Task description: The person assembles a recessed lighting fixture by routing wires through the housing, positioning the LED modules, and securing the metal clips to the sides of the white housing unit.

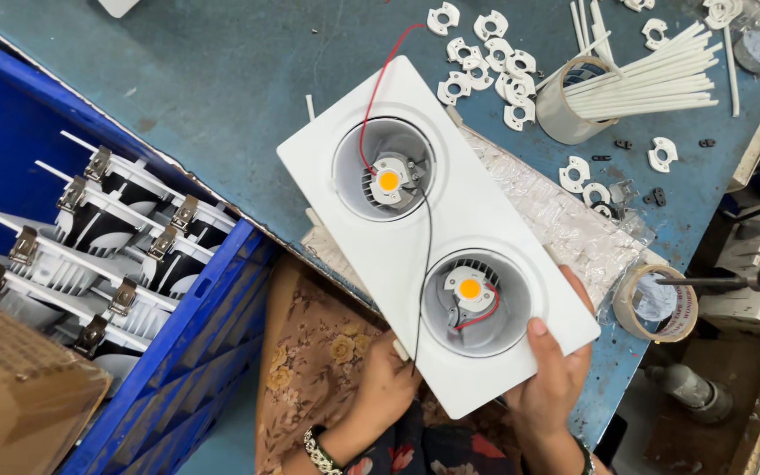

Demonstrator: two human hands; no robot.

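Across the middle of the frame lies a white rectangular twin-downlight housing [437, 230], its long axis running from the upper left down to the lower right, open face up toward the camera. Each of its two round wells shows a yellow light chip, with red and black wires trailing over the plate. At its lower right corner the right hand [554, 374] is closed on the edge, thumb on top. The left hand [386, 380] curls under the lower edge, pinching the black wire. The housing's upper end rests over the blue-grey worktop [222, 79]. To the left stands a blue plastic crate [195, 352] of finned fittings; white plastic rings [485, 54] scatter along the top.
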